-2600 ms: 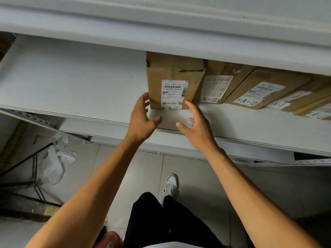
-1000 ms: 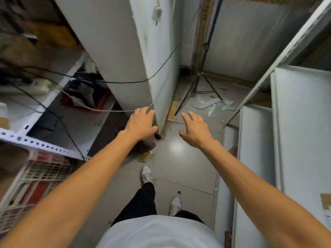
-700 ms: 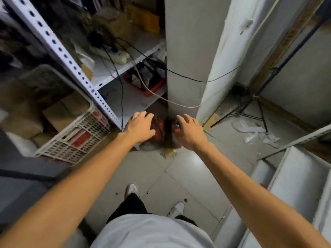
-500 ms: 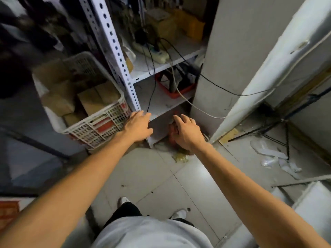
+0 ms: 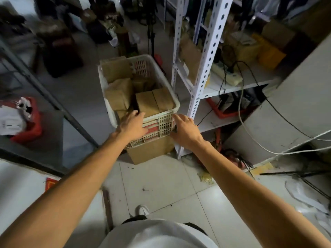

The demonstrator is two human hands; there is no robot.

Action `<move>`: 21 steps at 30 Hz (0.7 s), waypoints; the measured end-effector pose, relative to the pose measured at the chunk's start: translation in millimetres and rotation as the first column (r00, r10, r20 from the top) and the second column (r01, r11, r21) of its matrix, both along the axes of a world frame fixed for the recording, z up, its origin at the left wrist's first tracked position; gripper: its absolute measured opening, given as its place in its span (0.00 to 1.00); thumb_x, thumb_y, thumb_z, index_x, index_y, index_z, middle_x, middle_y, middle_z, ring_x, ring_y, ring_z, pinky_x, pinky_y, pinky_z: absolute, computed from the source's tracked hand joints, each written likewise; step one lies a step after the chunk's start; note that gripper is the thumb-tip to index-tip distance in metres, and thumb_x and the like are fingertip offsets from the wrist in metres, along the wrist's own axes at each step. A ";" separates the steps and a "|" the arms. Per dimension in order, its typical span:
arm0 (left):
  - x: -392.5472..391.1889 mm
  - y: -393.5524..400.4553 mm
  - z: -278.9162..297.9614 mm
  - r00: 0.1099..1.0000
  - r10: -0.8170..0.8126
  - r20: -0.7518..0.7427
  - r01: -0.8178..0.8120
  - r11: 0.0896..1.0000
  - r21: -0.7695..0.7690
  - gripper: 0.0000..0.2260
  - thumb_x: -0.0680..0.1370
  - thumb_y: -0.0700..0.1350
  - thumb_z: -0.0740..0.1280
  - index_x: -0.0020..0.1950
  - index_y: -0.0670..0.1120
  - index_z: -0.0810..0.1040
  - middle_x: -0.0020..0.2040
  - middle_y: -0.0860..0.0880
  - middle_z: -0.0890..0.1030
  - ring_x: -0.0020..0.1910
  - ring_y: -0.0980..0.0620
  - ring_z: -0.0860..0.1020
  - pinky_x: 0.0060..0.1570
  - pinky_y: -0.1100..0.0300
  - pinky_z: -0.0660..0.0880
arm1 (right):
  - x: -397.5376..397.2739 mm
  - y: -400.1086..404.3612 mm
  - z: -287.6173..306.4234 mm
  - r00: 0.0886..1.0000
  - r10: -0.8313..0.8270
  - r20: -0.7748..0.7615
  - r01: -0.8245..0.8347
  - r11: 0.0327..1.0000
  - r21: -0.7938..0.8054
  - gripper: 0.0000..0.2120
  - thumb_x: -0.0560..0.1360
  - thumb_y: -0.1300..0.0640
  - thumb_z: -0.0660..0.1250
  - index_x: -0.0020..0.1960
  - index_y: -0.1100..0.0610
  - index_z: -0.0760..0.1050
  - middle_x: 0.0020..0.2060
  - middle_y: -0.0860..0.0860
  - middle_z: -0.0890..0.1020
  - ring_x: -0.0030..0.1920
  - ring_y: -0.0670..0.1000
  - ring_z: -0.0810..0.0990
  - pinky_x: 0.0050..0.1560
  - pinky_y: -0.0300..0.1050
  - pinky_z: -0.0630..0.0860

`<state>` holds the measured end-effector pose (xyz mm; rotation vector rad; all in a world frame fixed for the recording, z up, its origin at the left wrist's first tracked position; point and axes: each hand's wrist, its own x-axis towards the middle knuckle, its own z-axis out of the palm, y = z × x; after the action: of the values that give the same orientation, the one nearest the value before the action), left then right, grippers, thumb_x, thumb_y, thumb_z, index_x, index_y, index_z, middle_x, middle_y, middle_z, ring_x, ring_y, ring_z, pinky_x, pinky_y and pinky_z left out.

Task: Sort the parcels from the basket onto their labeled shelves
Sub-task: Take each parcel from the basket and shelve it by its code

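A view from a head-worn camera looked down past a white shirt and two bare forearms stretched forward over a pale tiled floor (image 5: pixel 161 181). Ahead stood a white lattice basket (image 5: pixel 162 122), resting on a cardboard box (image 5: pixel 148 151) on the floor. Inside the basket lay several brown parcels (image 5: pixel 146 104), packed close together; one stood propped against the far wall of the basket.

The left hand (image 5: pixel 132 125) reached over the near rim of the basket, palm down, its fingers straight and slightly spread, tips at the parcels near the front. Whether they touched a parcel could not be told. The right hand (image 5: pixel 184 130) hung just beside the basket's near right corner, palm down, fingers loosely extended and close together, the forefinger pointing at the rim. It held nothing.

Right of the basket rose a white perforated metal rack (image 5: pixel 206 68). Its shelves carried boxes, a power strip (image 5: pixel 227 76) with black cables, and lower down a red tray (image 5: pixel 225 111). A white cable (image 5: pixel 268 151) looped across a grey panel on the far right. On the left, a dark slanting bar (image 5: pixel 53 102) crossed the floor, and a red crate (image 5: pixel 30 129) held white wrapping. The background clutter was dark and blurred. One white shoe (image 5: pixel 142 210) showed below the shirt.
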<state>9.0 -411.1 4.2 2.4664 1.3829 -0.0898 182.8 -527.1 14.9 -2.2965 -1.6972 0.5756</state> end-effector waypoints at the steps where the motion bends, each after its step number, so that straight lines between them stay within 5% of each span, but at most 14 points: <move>1: -9.0 10.5 0.9 1.000 0.010 -0.002 -0.010 1.000 0.002 0.28 0.76 0.51 0.70 0.73 0.45 0.68 0.72 0.43 0.70 0.70 0.41 0.69 0.67 0.48 0.68 | -7.2 11.1 -0.3 1.000 0.007 0.000 -0.007 1.000 0.009 0.32 0.73 0.52 0.69 0.75 0.52 0.63 0.69 0.55 0.72 0.67 0.61 0.70 0.64 0.64 0.74; 21: -78.2 208.6 -45.1 0.965 0.261 -0.025 -0.262 0.954 -0.145 0.21 0.73 0.54 0.70 0.60 0.44 0.71 0.58 0.41 0.78 0.57 0.39 0.75 0.55 0.45 0.75 | -50.2 263.6 -47.8 0.977 0.163 -0.140 -0.180 0.977 -0.113 0.35 0.77 0.48 0.67 0.79 0.51 0.56 0.73 0.56 0.67 0.72 0.62 0.66 0.71 0.60 0.66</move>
<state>-69.2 -202.6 -40.9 2.1454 1.6302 -0.1335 132.5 -263.5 -33.0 -2.1517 -1.8558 0.8713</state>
